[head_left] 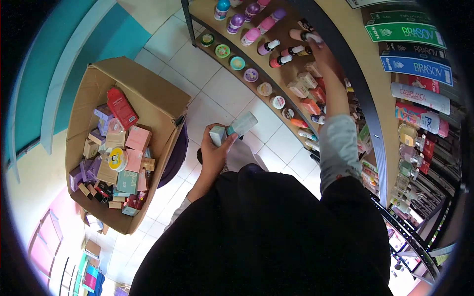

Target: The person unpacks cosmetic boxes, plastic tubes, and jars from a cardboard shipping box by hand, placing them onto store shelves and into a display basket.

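Observation:
My left hand (213, 154) is closed around two small cartons, below the shelf's front edge. One is a pale green and white box (243, 123) sticking out to the right; the other is a smaller whitish box (217, 134) against my fingers. Over the shelf (291, 64), my right hand (323, 52) reaches to the back, its fingers closed on a small pinkish bottle (296, 34) with a pale cap. Similar small bottles (280, 61) with white caps stand just in front of it. Small boxes (307, 80) are lined up beside my right forearm.
A cardboard box (148, 81) full of cosmetic cartons stands at the left, on a purple tub (174, 160). Roll-on bottles (236, 23) and round jars (237, 63) line the shelf. A higher shelf edge (363, 98), with perfume boxes and sprays, curves past my right arm.

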A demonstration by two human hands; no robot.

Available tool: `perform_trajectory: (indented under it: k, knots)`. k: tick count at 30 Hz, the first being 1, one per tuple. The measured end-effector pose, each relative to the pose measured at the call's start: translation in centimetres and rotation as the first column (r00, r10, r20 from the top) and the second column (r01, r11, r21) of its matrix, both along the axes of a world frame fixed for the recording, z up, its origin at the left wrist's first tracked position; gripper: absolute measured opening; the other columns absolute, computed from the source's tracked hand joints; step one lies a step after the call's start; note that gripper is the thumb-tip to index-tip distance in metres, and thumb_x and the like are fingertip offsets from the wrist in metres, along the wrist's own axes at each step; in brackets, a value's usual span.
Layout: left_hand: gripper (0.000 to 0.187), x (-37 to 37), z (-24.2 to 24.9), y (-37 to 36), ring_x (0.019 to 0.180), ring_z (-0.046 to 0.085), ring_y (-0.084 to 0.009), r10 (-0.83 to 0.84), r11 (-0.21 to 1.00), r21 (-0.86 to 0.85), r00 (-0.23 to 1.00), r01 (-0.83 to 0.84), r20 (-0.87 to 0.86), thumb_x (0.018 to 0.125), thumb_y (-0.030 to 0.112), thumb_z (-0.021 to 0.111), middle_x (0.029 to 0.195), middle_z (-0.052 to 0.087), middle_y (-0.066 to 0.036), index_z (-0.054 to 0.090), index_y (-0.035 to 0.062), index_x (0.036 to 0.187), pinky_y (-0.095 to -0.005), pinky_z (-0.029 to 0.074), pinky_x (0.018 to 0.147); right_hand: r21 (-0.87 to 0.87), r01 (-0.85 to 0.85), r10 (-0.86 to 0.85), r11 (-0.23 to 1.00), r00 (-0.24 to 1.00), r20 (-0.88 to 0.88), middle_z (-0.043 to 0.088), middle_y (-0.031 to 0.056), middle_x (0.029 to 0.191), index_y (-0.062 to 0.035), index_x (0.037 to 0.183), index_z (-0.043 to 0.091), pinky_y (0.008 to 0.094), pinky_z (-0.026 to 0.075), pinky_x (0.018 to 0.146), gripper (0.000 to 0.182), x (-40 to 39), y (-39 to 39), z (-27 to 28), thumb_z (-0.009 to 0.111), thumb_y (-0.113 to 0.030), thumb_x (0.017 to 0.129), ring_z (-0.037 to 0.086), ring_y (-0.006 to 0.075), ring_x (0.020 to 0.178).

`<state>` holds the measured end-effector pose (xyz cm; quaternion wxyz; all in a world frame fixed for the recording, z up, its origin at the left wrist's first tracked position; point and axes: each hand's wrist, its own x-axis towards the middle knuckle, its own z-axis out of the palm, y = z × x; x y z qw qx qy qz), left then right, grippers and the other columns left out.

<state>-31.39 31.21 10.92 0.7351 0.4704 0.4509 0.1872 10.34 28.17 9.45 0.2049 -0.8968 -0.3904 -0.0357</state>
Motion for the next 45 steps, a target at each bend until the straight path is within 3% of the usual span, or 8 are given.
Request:
perform_trajectory:
  k: [3,6,9,18,24,29,33,45]
  knots:
    - [0.032,-0.3,0.2,0.3,0.068,0.049,-0.0074,-0.009,1.0,-0.006,0.999,0.009,-0.034,0.074,0.006,0.071,0.079,0.054,-0.001,0.048,0.004,0.097,-0.0206,0.042,0.06,0.039,-0.125,0.129,0.991,0.983,-0.128,0.063,0.0113,0.095,-0.0109,0.101,0.062,0.0381,0.047,0.078,0.028,-1.3,4.3,-0.2,0.064,-0.027,0.077,0.06,0.0283,0.09]
    - [0.032,-0.6,-0.4,0.4,0.07,0.05,-0.008,0.011,1.0,-0.006,0.999,-0.011,-0.033,0.074,0.007,0.071,0.08,0.054,-0.002,0.049,0.0039,0.097,-0.0214,0.042,0.061,-0.384,-0.102,0.142,0.918,0.987,0.078,0.063,0.0094,0.093,-0.0185,0.1,0.063,0.0412,0.046,0.078,0.026,-1.7,6.7,-1.0,0.065,-0.028,0.076,0.059,0.0286,0.091]
    - [0.032,-0.8,-0.8,0.5,0.069,0.05,-0.0082,0.024,1.0,0.017,0.999,-0.023,-0.048,0.073,0.007,0.072,0.079,0.054,-0.002,0.049,0.0039,0.096,-0.0217,0.042,0.061,-0.508,-0.063,0.133,0.859,0.986,0.102,0.063,0.0076,0.093,-0.0247,0.099,0.064,0.0439,0.046,0.079,0.025,-1.5,7.6,-2.2,0.065,-0.03,0.075,0.059,0.0279,0.094]
    - [0.033,-0.4,-1.2,0.7,0.068,0.049,-0.0084,0.051,0.999,0.008,0.998,-0.051,-0.034,0.073,0.009,0.072,0.08,0.053,-0.002,0.049,0.0038,0.096,-0.0216,0.042,0.059,-0.582,-0.064,0.123,0.81,0.99,0.063,0.064,0.0064,0.098,-0.0238,0.101,0.064,0.0465,0.044,0.082,0.03,-1.1,7.9,-1.6,0.065,-0.038,0.075,0.059,0.0267,0.097]
    - [0.033,-0.3,-1.2,0.4,0.069,0.049,-0.0084,0.035,0.999,0.023,0.998,-0.034,-0.054,0.073,0.008,0.072,0.08,0.053,-0.002,0.049,0.004,0.096,-0.0218,0.042,0.059,-0.577,-0.065,0.117,0.814,0.992,0.052,0.065,0.0071,0.096,-0.0208,0.105,0.062,0.0431,0.046,0.082,0.034,-1.5,7.8,-1.1,0.065,-0.037,0.075,0.06,0.027,0.094]
    - [0.033,-0.5,-1.5,0.2,0.069,0.049,-0.0084,0.039,0.999,0.016,0.997,-0.038,-0.07,0.073,0.008,0.072,0.08,0.053,-0.002,0.049,0.0039,0.097,-0.022,0.042,0.06,-0.058,-0.079,0.071,0.995,0.99,-0.119,0.064,0.0087,0.095,-0.0163,0.104,0.062,0.041,0.046,0.08,0.035,0.6,4.9,1.0,0.067,-0.032,0.074,0.06,0.0275,0.092]
    - [0.033,-0.3,-1.7,-0.1,0.068,0.049,-0.0083,0.048,0.999,0.014,0.998,-0.047,-0.04,0.073,0.008,0.072,0.079,0.053,-0.002,0.049,0.0038,0.097,-0.0219,0.042,0.061,-0.202,0.104,-0.094,0.974,0.994,0.061,0.064,0.0095,0.094,-0.0139,0.103,0.062,0.0401,0.046,0.079,0.034,4.9,-1.2,0.2,0.068,-0.029,0.072,0.06,0.0277,0.091]
    - [0.034,0.5,-0.9,0.1,0.068,0.049,-0.0085,-0.005,0.999,0.043,0.995,0.009,-0.095,0.073,0.009,0.073,0.08,0.053,-0.002,0.049,0.0032,0.096,-0.0217,0.042,0.06,-0.131,-0.104,0.118,0.986,0.988,0.101,0.064,0.0119,0.09,-0.0067,0.098,0.062,0.0376,0.046,0.077,0.034,9.1,-2.6,-7.4,0.071,-0.021,0.069,0.06,0.0282,0.086]
